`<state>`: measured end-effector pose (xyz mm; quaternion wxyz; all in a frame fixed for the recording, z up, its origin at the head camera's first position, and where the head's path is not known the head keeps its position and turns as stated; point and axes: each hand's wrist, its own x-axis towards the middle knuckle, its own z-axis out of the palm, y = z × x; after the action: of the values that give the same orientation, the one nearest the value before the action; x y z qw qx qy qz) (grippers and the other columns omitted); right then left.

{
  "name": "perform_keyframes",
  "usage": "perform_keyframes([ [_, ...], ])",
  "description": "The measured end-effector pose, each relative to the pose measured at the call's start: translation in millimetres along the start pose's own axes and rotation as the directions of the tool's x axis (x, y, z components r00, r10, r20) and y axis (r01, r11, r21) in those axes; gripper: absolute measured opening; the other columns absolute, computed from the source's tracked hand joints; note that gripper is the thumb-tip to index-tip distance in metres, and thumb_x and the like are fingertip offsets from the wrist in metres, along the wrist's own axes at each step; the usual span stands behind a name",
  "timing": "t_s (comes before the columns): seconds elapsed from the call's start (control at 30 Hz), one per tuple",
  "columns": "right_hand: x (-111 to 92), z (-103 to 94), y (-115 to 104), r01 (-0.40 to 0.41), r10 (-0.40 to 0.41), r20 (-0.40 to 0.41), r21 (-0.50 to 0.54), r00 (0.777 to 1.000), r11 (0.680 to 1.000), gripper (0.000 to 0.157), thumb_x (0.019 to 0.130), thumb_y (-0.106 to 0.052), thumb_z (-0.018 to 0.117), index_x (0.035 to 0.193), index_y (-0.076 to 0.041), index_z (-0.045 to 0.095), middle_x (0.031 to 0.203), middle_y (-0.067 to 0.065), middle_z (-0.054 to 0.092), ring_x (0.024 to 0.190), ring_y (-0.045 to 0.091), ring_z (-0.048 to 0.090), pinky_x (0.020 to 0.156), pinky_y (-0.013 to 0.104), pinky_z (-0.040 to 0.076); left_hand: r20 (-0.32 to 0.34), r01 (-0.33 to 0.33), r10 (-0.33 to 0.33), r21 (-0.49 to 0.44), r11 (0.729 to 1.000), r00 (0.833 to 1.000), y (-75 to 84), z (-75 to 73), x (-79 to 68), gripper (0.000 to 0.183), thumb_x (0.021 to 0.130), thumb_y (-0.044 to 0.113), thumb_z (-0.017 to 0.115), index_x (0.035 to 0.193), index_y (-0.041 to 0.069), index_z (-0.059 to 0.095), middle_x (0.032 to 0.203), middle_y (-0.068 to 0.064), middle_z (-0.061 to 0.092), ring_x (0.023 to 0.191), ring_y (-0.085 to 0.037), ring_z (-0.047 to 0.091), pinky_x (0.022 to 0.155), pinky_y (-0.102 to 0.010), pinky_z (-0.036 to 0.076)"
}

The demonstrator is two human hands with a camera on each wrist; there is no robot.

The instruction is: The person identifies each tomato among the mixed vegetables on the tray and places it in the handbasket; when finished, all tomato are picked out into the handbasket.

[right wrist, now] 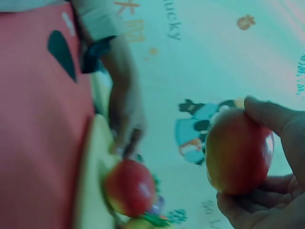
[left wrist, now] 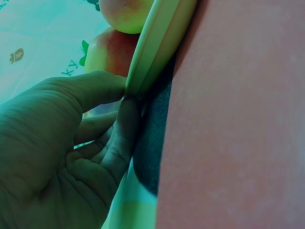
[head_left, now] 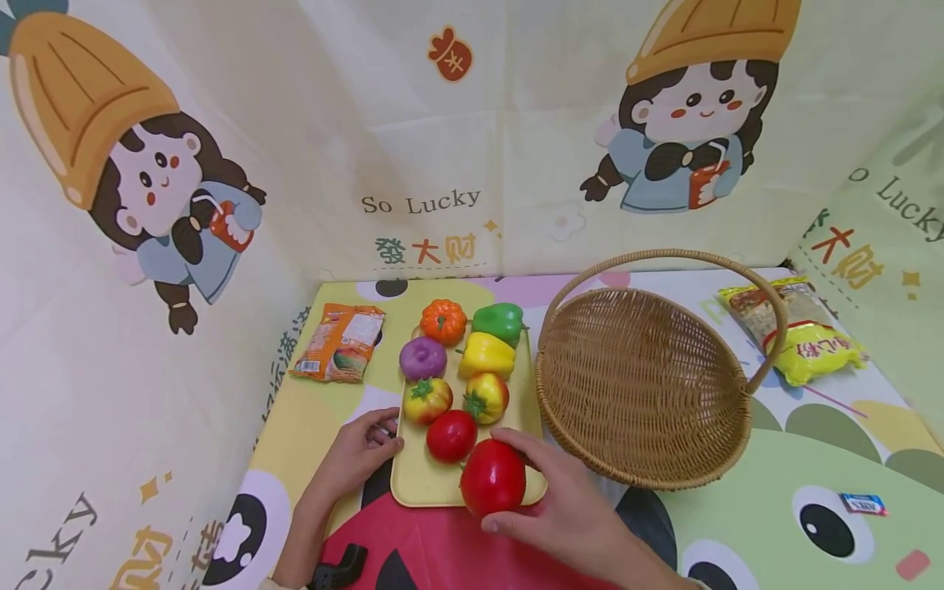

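In the head view, my right hand (head_left: pixel 556 500) grips a smooth red tomato (head_left: pixel 492 477) above the near right corner of a pale yellow tray (head_left: pixel 420 489). The right wrist view shows fingers and thumb around the tomato (right wrist: pixel 240 151). My left hand (head_left: pixel 357 455) pinches the tray's left rim (left wrist: pixel 143 67) between thumb and fingers. On the tray sit another red tomato (head_left: pixel 451 437), two yellow-red tomatoes with green tops (head_left: pixel 428 401) (head_left: pixel 487 398), a yellow bell pepper (head_left: pixel 487 356), a green bell pepper (head_left: pixel 498 323), a purple onion (head_left: pixel 423 359) and an orange pumpkin (head_left: pixel 443 321).
A wicker basket (head_left: pixel 642 385) with a tall handle stands right of the tray. An orange snack packet (head_left: pixel 341 342) lies at the back left. A yellow food bag (head_left: pixel 796 332) is at the back right, and a small blue-and-white packet (head_left: pixel 864 503) lies at the right.
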<state>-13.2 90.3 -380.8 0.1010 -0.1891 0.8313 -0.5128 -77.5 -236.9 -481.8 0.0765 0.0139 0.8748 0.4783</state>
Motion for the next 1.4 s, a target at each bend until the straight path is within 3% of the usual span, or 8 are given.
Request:
perform_keyframes([
  [0.13,-4,-23.8,-10,-0.003,-0.001,0.050,0.066,0.999,0.998,0.074,0.073,-0.040,0.088,0.137,-0.039,0.050,0.128,-0.015,0.055,0.115,0.017,0.054,0.082,0.029,0.053,0.000,0.000,0.000,0.000,1.000,1.000,0.4,-0.4,0.1,0.047,0.087,0.015,0.077,0.130,0.008,0.062,0.097,-0.001,0.060,0.081,-0.016,0.060,0.070,-0.026,0.051],
  [0.3,-3,-54.3,-13,0.029,-0.039,0.101,0.104,0.994,0.994,0.071,0.075,-0.033,0.087,0.138,-0.033,0.053,0.129,-0.011,0.057,0.117,0.020,0.055,0.087,0.031,0.052,0.004,-0.008,0.008,0.004,1.000,1.000,-0.2,-0.6,0.9,0.047,0.087,0.015,0.076,0.131,0.007,0.061,0.097,-0.001,0.061,0.082,-0.016,0.061,0.070,-0.026,0.051],
  [0.6,9,-108.3,-7,0.195,-0.196,0.225,0.026,0.954,0.980,0.074,0.076,-0.024,0.086,0.141,-0.024,0.052,0.131,-0.006,0.056,0.117,0.023,0.053,0.077,0.036,0.056,-0.003,-0.006,0.006,0.009,1.000,1.000,-0.1,0.7,0.2,0.046,0.087,0.013,0.076,0.131,0.007,0.061,0.097,0.000,0.061,0.081,-0.015,0.061,0.070,-0.026,0.051],
  [0.9,35,-159.2,5,0.221,-0.227,0.292,0.053,0.929,0.974,0.072,0.077,-0.012,0.084,0.141,-0.017,0.052,0.134,0.004,0.054,0.119,0.026,0.053,0.082,0.040,0.055,-0.007,-0.020,0.020,-0.003,1.000,1.000,0.7,0.2,0.7,0.045,0.087,0.013,0.075,0.130,0.007,0.062,0.096,0.001,0.061,0.080,-0.016,0.061,0.069,-0.027,0.051],
  [1.1,56,-184.7,5,0.185,-0.152,0.278,-0.096,0.948,0.978,0.076,0.074,-0.015,0.087,0.140,-0.019,0.051,0.133,0.003,0.052,0.120,0.031,0.052,0.083,0.036,0.054,-0.006,-0.016,0.016,-0.002,1.000,1.000,-1.8,0.2,0.5,0.046,0.087,0.014,0.076,0.130,0.008,0.062,0.096,0.001,0.061,0.081,-0.015,0.061,0.069,-0.026,0.051],
  [1.27,72,-193.1,13,0.156,-0.077,0.293,-0.256,0.953,0.954,0.078,0.072,-0.025,0.089,0.140,-0.026,0.051,0.129,0.000,0.054,0.117,0.029,0.052,0.079,0.033,0.055,-0.008,-0.020,0.020,-0.005,1.000,1.000,-2.8,0.1,1.0,0.046,0.087,0.014,0.076,0.130,0.008,0.062,0.096,0.001,0.061,0.081,-0.015,0.061,0.069,-0.027,0.052],
  [1.4,85,-194.1,25,0.148,-0.036,0.318,-0.333,0.947,0.931,0.078,0.072,-0.030,0.089,0.140,-0.024,0.050,0.127,-0.001,0.055,0.114,0.028,0.052,0.078,0.031,0.054,-0.010,-0.013,0.013,-0.006,1.000,1.000,-2.7,0.5,1.1,0.046,0.087,0.014,0.076,0.130,0.007,0.062,0.096,0.001,0.061,0.081,-0.015,0.061,0.070,-0.027,0.052],
])
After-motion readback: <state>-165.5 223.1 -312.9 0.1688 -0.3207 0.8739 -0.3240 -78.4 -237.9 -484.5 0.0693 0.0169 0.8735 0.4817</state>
